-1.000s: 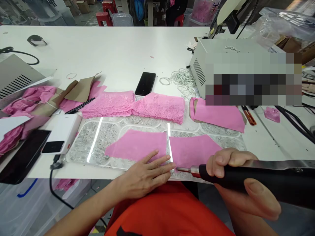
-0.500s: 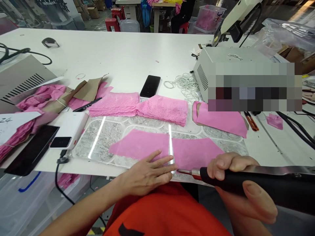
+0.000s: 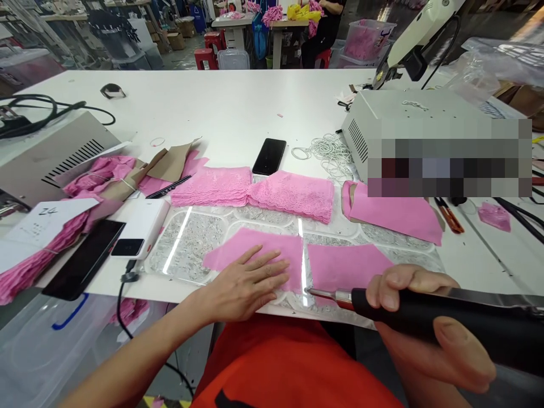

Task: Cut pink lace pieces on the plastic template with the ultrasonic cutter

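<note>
My left hand [image 3: 249, 280] lies flat, fingers spread, on a pink fabric piece [image 3: 293, 255] at the table's front. To the right of that, across a narrow gap, is a second pink fabric piece [image 3: 344, 263]. My right hand [image 3: 419, 317] wraps round a black-handled tool [image 3: 446, 317] with a slim metal tip. The tip points left, by the lower left corner of the second piece; I cannot tell whether it touches. Under the fabric is a clear, marble-patterned mat [image 3: 182, 243]. Behind lie two stacks of pink lace fabric [image 3: 210, 187] and a pink piece over brown card [image 3: 391, 212].
A black phone [image 3: 269, 156] and a tangle of white elastic loops [image 3: 331, 150] lie farther back. Grey metal boxes stand at left [image 3: 55, 153] and right [image 3: 425, 102]. A white power bank [image 3: 142, 226] with a cable sits beside a dark tablet-like slab [image 3: 85, 258].
My left hand has slid left, away from the first piece's right edge. The tool tip has shifted slightly left relative to the second piece. The view has tilted up and turned slightly left.
</note>
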`<state>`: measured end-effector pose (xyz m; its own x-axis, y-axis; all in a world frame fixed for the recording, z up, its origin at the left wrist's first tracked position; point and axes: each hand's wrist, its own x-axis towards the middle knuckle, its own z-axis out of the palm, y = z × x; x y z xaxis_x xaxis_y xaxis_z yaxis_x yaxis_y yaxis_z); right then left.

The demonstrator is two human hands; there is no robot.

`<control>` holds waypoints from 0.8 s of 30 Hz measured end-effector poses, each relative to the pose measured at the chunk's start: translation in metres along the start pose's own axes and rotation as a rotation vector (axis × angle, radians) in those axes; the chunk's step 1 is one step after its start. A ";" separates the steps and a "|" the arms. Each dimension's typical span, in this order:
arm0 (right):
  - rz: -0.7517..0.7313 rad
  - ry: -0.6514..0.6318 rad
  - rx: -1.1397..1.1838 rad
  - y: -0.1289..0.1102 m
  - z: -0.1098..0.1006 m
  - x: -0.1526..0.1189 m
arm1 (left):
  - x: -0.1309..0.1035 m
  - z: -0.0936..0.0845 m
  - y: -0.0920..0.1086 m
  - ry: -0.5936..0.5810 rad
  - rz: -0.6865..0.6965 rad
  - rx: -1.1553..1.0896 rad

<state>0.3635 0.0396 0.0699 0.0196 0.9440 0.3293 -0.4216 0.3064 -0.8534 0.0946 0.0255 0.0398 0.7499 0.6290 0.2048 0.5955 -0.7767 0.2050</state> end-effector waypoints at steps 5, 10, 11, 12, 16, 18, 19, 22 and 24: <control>0.000 -0.049 0.008 0.006 0.007 -0.002 | -0.005 0.007 -0.010 -0.094 -0.005 0.029; 0.000 -0.048 -0.011 0.006 0.008 -0.004 | -0.008 0.012 -0.009 -0.096 -0.006 0.021; -0.001 -0.046 -0.013 0.006 0.008 -0.004 | -0.009 0.012 -0.009 -0.094 -0.005 0.023; -0.003 -0.047 -0.014 0.006 0.008 -0.004 | -0.009 0.012 -0.009 -0.091 -0.002 0.025; 0.005 -0.055 -0.012 0.005 0.009 -0.005 | -0.010 0.012 -0.009 -0.082 0.010 0.035; 0.023 -0.046 -0.001 0.005 0.009 -0.005 | -0.010 0.012 -0.009 -0.094 0.007 0.034; 0.030 -0.042 0.006 0.004 0.009 -0.005 | -0.009 0.012 -0.009 -0.102 0.004 0.032; 0.029 -0.043 0.016 0.004 0.010 -0.005 | -0.009 0.011 -0.008 -0.116 -0.005 0.033; 0.027 -0.042 0.014 0.003 0.011 -0.004 | -0.009 0.011 -0.008 -0.115 -0.001 0.040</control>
<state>0.3523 0.0351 0.0698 -0.0296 0.9460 0.3229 -0.4337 0.2789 -0.8568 0.0862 0.0257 0.0253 0.7758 0.6241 0.0934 0.6058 -0.7780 0.1667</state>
